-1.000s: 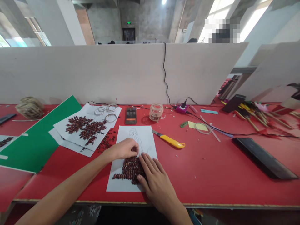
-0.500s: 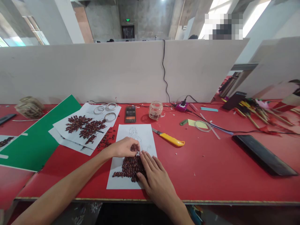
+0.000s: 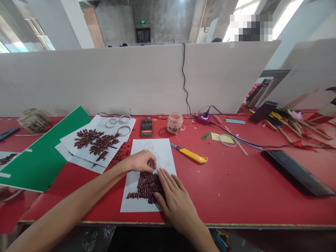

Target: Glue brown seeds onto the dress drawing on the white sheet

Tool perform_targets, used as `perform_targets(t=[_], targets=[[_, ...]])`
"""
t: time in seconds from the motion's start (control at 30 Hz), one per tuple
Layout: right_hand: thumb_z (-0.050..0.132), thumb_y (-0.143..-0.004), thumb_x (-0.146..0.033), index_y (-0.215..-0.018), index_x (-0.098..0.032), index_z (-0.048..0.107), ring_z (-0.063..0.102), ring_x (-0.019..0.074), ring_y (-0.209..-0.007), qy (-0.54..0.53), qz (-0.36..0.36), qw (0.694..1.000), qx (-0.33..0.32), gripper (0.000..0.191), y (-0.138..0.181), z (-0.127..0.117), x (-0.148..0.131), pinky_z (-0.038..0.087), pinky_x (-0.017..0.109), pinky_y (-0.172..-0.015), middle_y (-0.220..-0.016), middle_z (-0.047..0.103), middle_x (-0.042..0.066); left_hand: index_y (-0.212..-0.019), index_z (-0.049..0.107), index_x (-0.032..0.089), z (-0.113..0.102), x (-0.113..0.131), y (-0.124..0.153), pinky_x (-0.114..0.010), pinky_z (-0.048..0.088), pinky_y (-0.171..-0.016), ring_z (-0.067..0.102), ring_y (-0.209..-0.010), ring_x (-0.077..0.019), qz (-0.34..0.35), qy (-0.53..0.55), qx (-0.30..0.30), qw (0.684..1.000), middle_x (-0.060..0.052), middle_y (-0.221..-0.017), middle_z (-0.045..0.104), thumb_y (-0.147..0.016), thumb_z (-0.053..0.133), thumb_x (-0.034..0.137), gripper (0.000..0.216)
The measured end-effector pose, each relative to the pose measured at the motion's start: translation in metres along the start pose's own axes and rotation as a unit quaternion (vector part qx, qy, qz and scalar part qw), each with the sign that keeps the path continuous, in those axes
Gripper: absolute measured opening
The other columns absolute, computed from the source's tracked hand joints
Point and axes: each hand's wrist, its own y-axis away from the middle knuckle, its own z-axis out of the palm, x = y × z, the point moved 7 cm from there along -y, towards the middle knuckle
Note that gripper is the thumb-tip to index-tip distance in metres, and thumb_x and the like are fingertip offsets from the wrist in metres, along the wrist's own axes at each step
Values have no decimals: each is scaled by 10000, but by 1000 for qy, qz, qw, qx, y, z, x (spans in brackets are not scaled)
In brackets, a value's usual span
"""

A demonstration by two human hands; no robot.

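- While my right hand (image 3: 175, 197) lies spread, palm down, over the right side of the seeds (image 3: 146, 187), it grips nothing that shows.
- My left hand (image 3: 141, 161) is curled at their top edge, thumb and fingertips drawn together; my own knuckles block the view, so I cannot tell whether a seed sits in that pinch.
- The seeds lie in close rows on the lower part of the sheet (image 3: 168, 155), below a line drawing (image 3: 148, 146); the sheet is flat on the table (image 3: 236, 196).
- Each seed should be light, hard and rather slick, apt to roll from a loose pinch; I'd take it by its sides.
- The sheet looks thin and easily creased, so I'd steer it by its bare margin.
- Loose seeds (image 3: 121, 155) lie just left of it, the knife (image 3: 193, 156) just right.
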Motion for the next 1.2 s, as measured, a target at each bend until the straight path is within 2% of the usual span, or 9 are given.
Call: perform_targets(t=[0.33, 0.4, 0.47, 0.53, 0.6, 0.7, 0.8, 1.1, 1.2], targets=[[432, -1078, -403, -1676, -220, 46, 358, 257, -1527, -3, -2, 1000, 2, 735, -1, -2, -1, 374, 506, -1230, -1667, 337, 69, -786, 776, 161, -4, 5, -12, -230, 453, -594, 658, -648, -167, -16, -44, -43, 998, -3, -649, 697, -696, 795, 132, 97], [431, -1079, -395, -1676, -222, 45, 357, 254, -1528, -2, -2, 1000, 5, 732, -1, -2, -1, 378, 502, -1230, -1666, 342, 63, -832, 772, 160, -9, 11, -4, -252, 494, -673, 682, -724, -185, -13, -68, 14, 998, -23, -729, 728, -781, 753, 171, 55], [427, -1080, -393, -1676, -217, 67, 356, 255, -1528, -1, -1, 1000, 7, 718, -1, -1, -1, 382, 501, -1228, -1666, 341, 64, -983, 767, 161, -10, 19, 15, -301, 523, -865, 705, -929, -216, 4, -93, 112, 989, -65, -943, 772, -941, 617, 245, 177], [432, -1078, -401, -1673, -205, 122, 358, 264, -1526, -1, -2, 1000, 7, 699, 0, -1, -1, 382, 504, -1227, -1665, 339, 77, -1248, 697, 173, 5, 25, 42, -358, 445, -1098, 631, -1233, -227, 14, -114, 195, 974, -96, -1271, 724, -1065, 409, 295, 363], [441, -1073, -391, -1665, -192, 185, 350, 269, -1530, -1, -4, 1000, 1, 676, 0, 0, -1, 372, 503, -1233, -1667, 331, 86, -1504, 510, 208, 36, 25, 65, -381, 349, -1213, 462, -1454, -221, 14, -160, 217, 963, -82, -1571, 515, -1091, 351, 348, 464], [454, -1058, -334, -1659, -173, 212, 321, 263, -1543, 7, -4, 1000, -11, 668, 0, 2, -1, 354, 493, -1246, -1677, 300, 88, -1644, 258, 220, 82, 23, 84, -424, 304, -1255, 338, -1540, -245, 26, -235, 225, 945, -79, -1681, 325, -1081, 382, 440, 618], [444, -1045, -278, -1669, -163, 149, 311, 260, -1547, 20, -13, 1000, -11, 699, 1, 3, -2, 347, 493, -1248, -1682, 278, 94, -1666, 163, 189, 101, 19, 86, -447, 307, -1256, 303, -1555, -270, 23, -276, 249, 928, -103, -1692, 275, -1081, 371, 455, 676], [391, -1074, -290, -1673, -176, 39, 322, 273, -1541, 54, -37, 998, 4, 704, 1, 10, 1, 380, 507, -1221, -1681, 255, 95, -1664, 154, 186, 97, 23, 84, -435, 319, -1259, 275, -1566, -244, 33, -263, 238, 934, -89, -1700, 263, -1083, 369, 457, 677], [384, -1086, -328, -1670, -174, 14, 330, 282, -1536, 58, -37, 998, 10, 708, 1, 11, 2, 400, 513, -1209, -1678, 252, 102, -1638, 266, 229, 80, 18, 91, -400, 369, -1233, 362, -1527, -211, 38, -234, 252, 938, -61, -1669, 361, -1092, 364, 408, 582]])
